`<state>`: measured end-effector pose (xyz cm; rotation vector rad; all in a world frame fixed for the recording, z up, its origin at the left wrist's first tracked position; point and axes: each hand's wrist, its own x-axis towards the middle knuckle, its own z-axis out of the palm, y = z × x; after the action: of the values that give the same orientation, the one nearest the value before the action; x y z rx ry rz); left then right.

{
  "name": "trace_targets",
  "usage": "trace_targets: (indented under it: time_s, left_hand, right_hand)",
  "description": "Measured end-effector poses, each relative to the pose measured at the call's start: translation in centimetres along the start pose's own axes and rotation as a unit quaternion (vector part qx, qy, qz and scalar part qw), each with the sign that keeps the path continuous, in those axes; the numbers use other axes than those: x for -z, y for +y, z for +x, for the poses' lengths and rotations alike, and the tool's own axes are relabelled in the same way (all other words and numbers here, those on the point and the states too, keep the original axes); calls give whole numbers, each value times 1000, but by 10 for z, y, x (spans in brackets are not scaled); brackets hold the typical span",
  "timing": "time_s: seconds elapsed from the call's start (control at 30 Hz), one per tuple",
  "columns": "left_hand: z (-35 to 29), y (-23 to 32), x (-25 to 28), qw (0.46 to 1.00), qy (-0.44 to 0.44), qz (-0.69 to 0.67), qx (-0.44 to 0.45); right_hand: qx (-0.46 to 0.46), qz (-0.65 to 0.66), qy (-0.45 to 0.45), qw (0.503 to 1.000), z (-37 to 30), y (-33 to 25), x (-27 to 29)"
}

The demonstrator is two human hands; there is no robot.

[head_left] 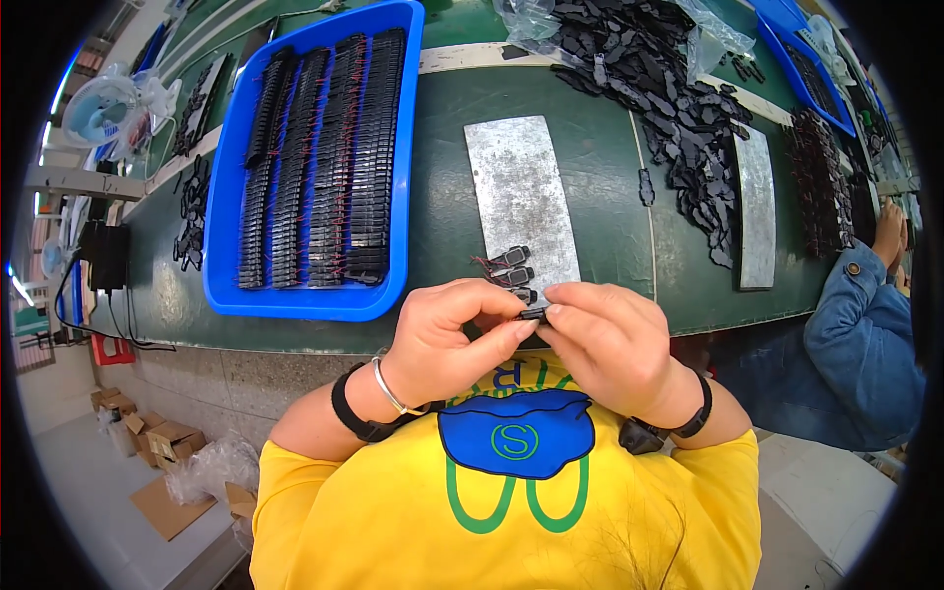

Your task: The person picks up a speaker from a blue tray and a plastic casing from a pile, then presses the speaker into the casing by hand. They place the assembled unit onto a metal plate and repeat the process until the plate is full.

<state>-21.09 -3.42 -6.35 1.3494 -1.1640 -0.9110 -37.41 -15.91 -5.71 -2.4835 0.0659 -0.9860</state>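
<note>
While both forearms angle inward from the lower part of the frame, elbows spread wide, the person's two hands meet just below the centre, backs partly turned upward. The left hand (454,320) is nearly closed, thumb and index finger pinching a small black part (534,314) from the left. The right hand (612,339) has its fingers bent and its thumb tucked beneath, fingertips closed on the part's other end. Held between them, the part is near the lower end of a grey metal plate (521,177) on a green surface (440,187). Three similar black pieces (515,276) lie at that end, the nearest partly hidden. At upper left, a blue tray (295,304) holds rows of black parts; at upper right is a heap of flat black pieces (629,49).
</note>
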Motion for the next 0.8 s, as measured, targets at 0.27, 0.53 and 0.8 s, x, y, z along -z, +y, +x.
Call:
trace_targets:
  time_s: [0.27, 0.53, 0.8]
  left_hand:
    - [3, 2, 4, 992, 12, 73, -100]
    - [5, -2, 4, 989, -10, 93, -113]
    - [5, 0, 4, 989, -25, 97, -106]
  right_hand:
    - [-258, 327, -39, 908, -1, 7, 7]
    - [-247, 349, -62, 902, -8, 12, 7]
    - [-235, 343, -54, 908, -10, 14, 6]
